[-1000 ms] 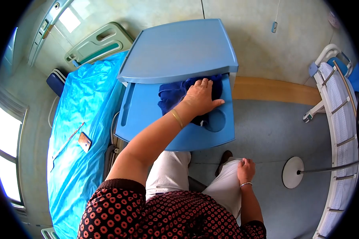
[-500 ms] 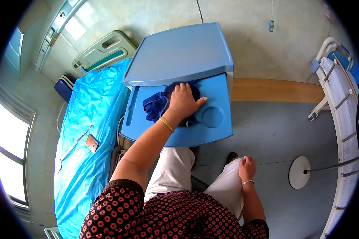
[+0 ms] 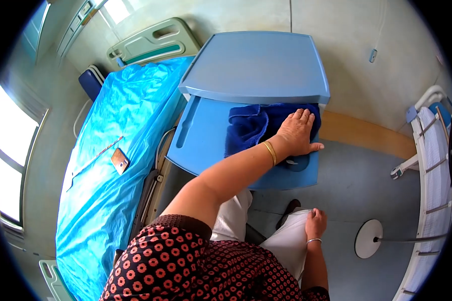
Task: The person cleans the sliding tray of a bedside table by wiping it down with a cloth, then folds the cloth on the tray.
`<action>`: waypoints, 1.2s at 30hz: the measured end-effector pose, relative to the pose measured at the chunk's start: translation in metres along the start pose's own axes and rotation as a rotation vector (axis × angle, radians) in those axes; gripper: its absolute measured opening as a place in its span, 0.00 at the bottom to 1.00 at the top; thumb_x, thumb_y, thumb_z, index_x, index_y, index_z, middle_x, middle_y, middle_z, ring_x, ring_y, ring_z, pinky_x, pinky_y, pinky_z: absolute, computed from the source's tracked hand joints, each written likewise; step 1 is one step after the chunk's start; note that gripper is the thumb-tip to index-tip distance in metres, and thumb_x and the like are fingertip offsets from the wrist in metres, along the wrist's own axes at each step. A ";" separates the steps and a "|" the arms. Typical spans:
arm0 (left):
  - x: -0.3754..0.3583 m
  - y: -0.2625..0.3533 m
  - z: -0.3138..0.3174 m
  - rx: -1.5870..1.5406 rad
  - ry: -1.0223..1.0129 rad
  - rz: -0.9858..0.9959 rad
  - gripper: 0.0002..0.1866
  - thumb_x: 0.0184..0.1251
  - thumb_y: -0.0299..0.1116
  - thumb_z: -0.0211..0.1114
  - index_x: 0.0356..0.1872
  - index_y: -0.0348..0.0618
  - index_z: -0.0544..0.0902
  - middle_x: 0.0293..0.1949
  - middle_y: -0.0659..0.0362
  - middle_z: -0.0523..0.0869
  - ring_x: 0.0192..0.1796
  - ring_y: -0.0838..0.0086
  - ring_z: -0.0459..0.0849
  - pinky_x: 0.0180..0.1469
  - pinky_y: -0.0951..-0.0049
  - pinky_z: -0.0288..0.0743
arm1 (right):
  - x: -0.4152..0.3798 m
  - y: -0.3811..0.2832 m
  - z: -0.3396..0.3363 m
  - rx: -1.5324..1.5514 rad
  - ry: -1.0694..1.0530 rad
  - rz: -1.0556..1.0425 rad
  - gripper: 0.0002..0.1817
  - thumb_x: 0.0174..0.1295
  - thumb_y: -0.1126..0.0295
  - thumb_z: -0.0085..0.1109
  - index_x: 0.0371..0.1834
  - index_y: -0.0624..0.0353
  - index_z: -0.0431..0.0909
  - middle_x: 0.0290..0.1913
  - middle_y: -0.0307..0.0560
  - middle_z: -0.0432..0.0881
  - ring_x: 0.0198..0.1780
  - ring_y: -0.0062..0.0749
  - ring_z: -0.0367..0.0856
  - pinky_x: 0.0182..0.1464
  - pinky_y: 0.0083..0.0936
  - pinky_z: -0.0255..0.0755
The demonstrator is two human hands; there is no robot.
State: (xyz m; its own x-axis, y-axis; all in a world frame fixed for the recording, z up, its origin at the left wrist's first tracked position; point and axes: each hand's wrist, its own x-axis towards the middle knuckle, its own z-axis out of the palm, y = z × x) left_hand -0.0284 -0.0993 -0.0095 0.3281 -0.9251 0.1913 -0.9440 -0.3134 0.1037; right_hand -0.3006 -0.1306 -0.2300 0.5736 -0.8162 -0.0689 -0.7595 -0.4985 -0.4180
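My left hand (image 3: pixel 297 133), with a gold bangle at the wrist, lies palm down on a dark blue towel (image 3: pixel 248 128). Its fingers are stretched flat and the thumb points right. Beneath the towel is the blue pull-out tray (image 3: pixel 206 120) of a bedside cabinet (image 3: pixel 258 65); the hand and towel are at the tray's right side, partly over its round recess (image 3: pixel 297 163). My right hand (image 3: pixel 316 223), wearing a silver bracelet, rests on my right knee with its fingers loosely curled. Nothing shows in it.
At left stands a bed covered with shiny blue plastic sheeting (image 3: pixel 115 110), carrying a phone (image 3: pixel 119 161) and a thin stick (image 3: pixel 96 156). Another bed with side rails (image 3: pixel 437 165) is at right. A round white stand base (image 3: pixel 368 239) stands on the floor nearby.
My left hand has slid the towel rightward across the tray, and the towel now lies more spread out. My view has shifted. My right hand stays on the knee.
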 end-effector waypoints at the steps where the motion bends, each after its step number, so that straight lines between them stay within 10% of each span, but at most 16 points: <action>1: -0.004 -0.006 -0.004 -0.005 0.003 -0.010 0.50 0.58 0.68 0.51 0.65 0.27 0.60 0.66 0.40 0.62 0.70 0.51 0.58 0.71 0.60 0.51 | -0.001 0.004 0.003 0.010 0.021 0.006 0.16 0.58 0.62 0.48 0.42 0.59 0.80 0.46 0.51 0.78 0.50 0.47 0.72 0.53 0.38 0.69; 25: -0.136 -0.202 -0.046 0.094 0.038 -0.614 0.41 0.62 0.59 0.54 0.65 0.33 0.62 0.67 0.45 0.64 0.68 0.55 0.63 0.69 0.63 0.56 | -0.003 0.018 0.003 -0.075 0.018 0.033 0.15 0.61 0.61 0.48 0.43 0.55 0.79 0.48 0.49 0.77 0.49 0.49 0.73 0.51 0.40 0.70; 36: -0.127 -0.200 -0.036 0.076 0.102 -0.567 0.30 0.68 0.48 0.47 0.61 0.31 0.68 0.65 0.45 0.66 0.69 0.56 0.61 0.70 0.64 0.53 | 0.005 0.007 0.007 -0.089 0.023 -0.014 0.15 0.58 0.62 0.47 0.41 0.56 0.80 0.45 0.49 0.78 0.47 0.48 0.74 0.49 0.41 0.70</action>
State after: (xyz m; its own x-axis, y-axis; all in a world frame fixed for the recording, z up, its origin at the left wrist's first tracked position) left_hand 0.1201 0.0887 -0.0195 0.7817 -0.5837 0.2198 -0.6181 -0.7721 0.1479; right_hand -0.3011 -0.1358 -0.2394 0.5779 -0.8150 -0.0423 -0.7765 -0.5331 -0.3361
